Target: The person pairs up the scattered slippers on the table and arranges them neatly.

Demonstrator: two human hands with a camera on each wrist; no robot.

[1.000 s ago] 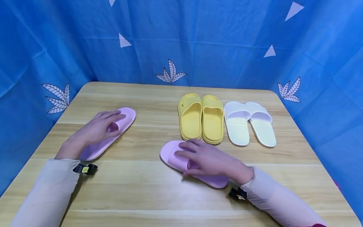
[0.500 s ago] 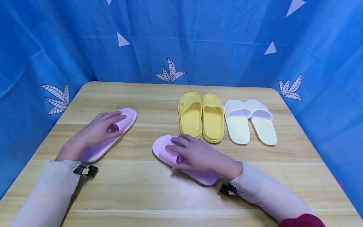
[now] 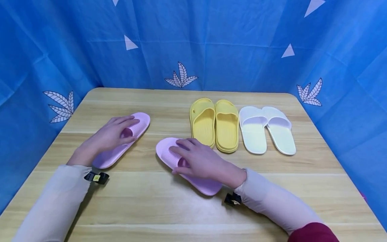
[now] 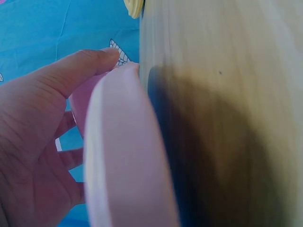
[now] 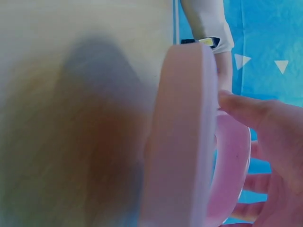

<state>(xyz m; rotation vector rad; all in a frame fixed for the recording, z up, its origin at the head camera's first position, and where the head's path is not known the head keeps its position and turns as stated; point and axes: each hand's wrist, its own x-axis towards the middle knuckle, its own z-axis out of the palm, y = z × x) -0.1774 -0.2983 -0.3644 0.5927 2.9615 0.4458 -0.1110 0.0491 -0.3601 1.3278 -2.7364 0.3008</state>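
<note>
Two pink slippers lie angled on the wooden table, toes toward the back. My left hand (image 3: 112, 136) holds the left pink slipper (image 3: 107, 158), fingers over its ribbed strap and thumb by the inner edge. In the left wrist view, the thumb touches the slipper's (image 4: 130, 156) side near the far end. My right hand (image 3: 201, 159) grips the other pink slipper (image 3: 207, 185) across its strap, with the thumb on the near edge. The right wrist view has the thumb against the sole's (image 5: 182, 137) upper edge, the other fingers beyond the strap (image 5: 232, 165).
A pair of yellow slippers (image 3: 227, 131) stands side by side behind my right hand, close to it. Right of them a pair of white slippers (image 3: 254, 137) splays apart at the heels. Blue patterned cloth (image 3: 235, 43) encloses the table (image 3: 145, 208) at the back and sides.
My right hand has moved left and slightly back with its pink slipper, nearer the other one. Over the last half second my left hand has shifted its slipper slightly right and back.
</note>
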